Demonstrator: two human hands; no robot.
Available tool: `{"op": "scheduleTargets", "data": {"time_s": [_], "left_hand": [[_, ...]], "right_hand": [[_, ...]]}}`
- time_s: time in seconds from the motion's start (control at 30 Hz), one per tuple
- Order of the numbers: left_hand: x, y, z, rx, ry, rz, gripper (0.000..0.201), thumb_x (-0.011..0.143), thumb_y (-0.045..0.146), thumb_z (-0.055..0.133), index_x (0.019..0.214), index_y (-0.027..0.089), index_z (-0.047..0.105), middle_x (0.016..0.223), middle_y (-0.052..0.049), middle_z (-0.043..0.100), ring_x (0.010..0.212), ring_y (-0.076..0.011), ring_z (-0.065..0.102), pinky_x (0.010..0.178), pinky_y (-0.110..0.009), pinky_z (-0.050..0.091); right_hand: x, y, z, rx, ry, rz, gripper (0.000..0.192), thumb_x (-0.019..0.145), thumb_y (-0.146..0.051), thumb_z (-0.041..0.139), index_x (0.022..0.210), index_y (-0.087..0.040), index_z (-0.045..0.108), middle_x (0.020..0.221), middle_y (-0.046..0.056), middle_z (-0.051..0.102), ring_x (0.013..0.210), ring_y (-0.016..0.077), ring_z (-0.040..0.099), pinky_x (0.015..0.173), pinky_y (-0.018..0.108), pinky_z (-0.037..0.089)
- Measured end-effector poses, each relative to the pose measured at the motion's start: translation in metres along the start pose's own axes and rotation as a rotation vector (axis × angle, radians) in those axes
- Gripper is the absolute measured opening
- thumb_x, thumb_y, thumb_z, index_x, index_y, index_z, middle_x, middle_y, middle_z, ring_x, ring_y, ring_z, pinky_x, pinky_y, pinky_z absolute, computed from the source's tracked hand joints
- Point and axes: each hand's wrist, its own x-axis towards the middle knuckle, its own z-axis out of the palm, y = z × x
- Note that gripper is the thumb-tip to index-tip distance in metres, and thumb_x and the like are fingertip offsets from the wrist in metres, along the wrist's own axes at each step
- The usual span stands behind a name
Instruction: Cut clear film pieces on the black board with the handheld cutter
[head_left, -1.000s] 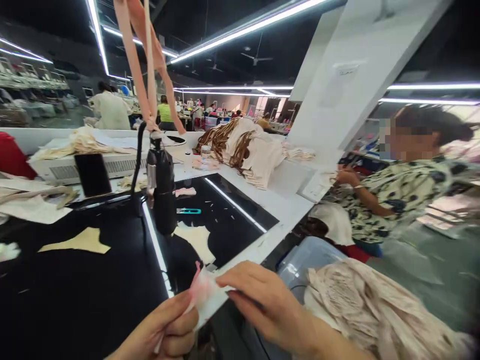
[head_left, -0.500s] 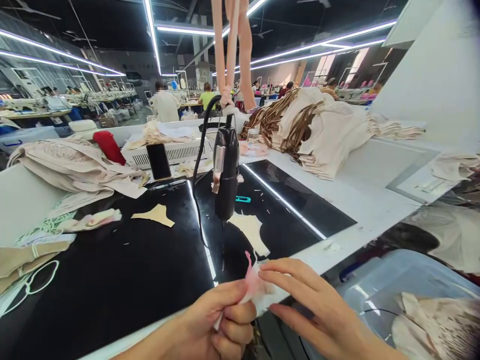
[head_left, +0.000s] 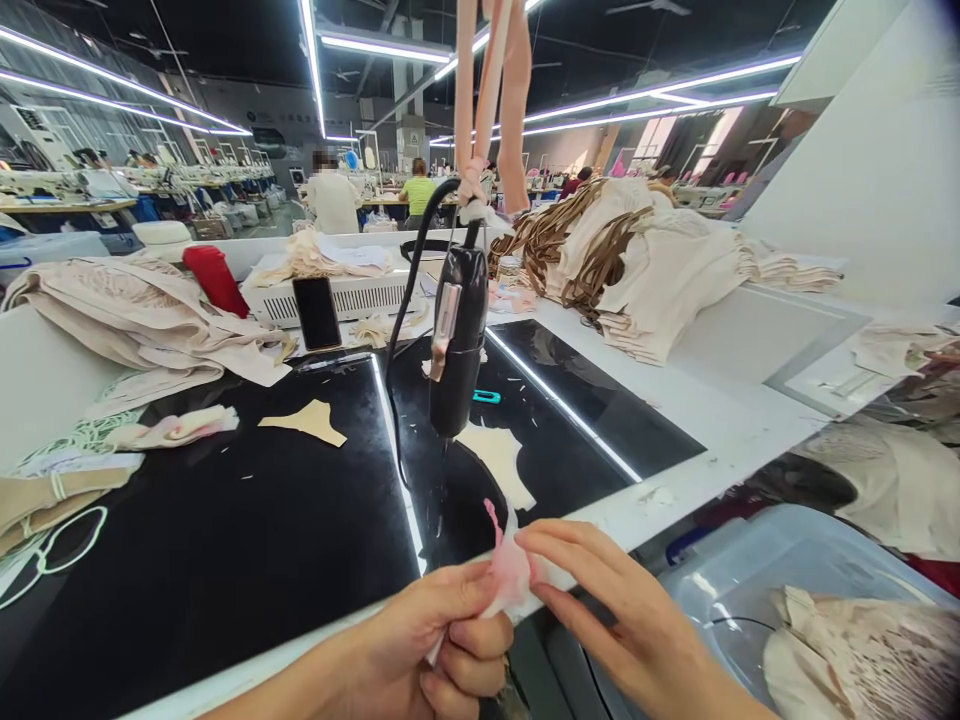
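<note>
My left hand [head_left: 465, 630] is closed around a crumpled white cloth [head_left: 512, 575] with pink stains, just past the table's front edge. A thin pink strip sticks up from the cloth's top. My right hand [head_left: 622, 610] pinches the cloth's right side between fingertips and thumb. Beyond the hands, a black handheld power tool [head_left: 459, 340] hangs upright from pink fabric bands [head_left: 487, 90], its thin tip pointing down at the black tabletop. Beside the tip lies a cream fabric piece [head_left: 501, 462]. A teal thread snipper [head_left: 486, 397] rests behind that piece.
Another cream piece [head_left: 309, 423] and a pink-stained cloth [head_left: 176, 427] lie on the left. A phone [head_left: 316, 313] leans on a white vented box [head_left: 367, 300]. Garment stacks [head_left: 660, 270] stand back right, and a clear plastic bin [head_left: 795, 535] holds fabric lower right. People sit far behind.
The right fingers and thumb have closed in slightly on the cloth. The left hand keeps its grip. The view has shifted a little, and the hanging tool appears more tilted.
</note>
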Motion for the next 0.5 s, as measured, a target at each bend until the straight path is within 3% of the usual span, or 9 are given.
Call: {"op": "scheduleTargets", "data": {"time_s": [0.23, 0.4, 0.5], "left_hand": [[-0.0007, -0.0032, 0.0028, 0.15, 0.011, -0.008, 0.025, 0.095, 0.041, 0.069, 0.102, 0.023, 0.053, 0.059, 0.01, 0.023, 0.047, -0.0057, 0.006, 0.038, -0.009, 0.011], [-0.0008, -0.0038, 0.0039, 0.229, 0.036, -0.001, 0.025, 0.097, 0.042, 0.066, 0.11, 0.024, 0.053, 0.061, 0.01, 0.021, 0.048, -0.0059, 0.006, 0.038, -0.01, 0.011], [-0.0012, -0.0035, 0.004, 0.223, 0.026, -0.015, 0.025, 0.096, 0.042, 0.067, 0.106, 0.024, 0.053, 0.061, 0.01, 0.021, 0.048, -0.0059, 0.006, 0.039, -0.01, 0.011]], "right_hand": [[0.0088, -0.0073, 0.003, 0.026, -0.058, -0.074, 0.032, 0.1, -0.02, 0.057, 0.13, -0.031, 0.062, 0.128, 0.006, 0.063, 0.118, 0.0164, 0.062, 0.099, 0.026, 0.054], [0.0088, -0.0037, 0.0016, 0.266, -0.092, 0.058, 0.023, 0.099, -0.031, 0.062, 0.12, -0.039, 0.066, 0.12, -0.001, 0.067, 0.111, 0.0131, 0.065, 0.097, 0.022, 0.053], [0.0065, -0.0023, -0.0042, 0.36, -0.106, 0.142, 0.029, 0.093, -0.042, 0.068, 0.122, -0.042, 0.066, 0.122, -0.002, 0.067, 0.112, 0.0148, 0.065, 0.097, 0.024, 0.053]]}}
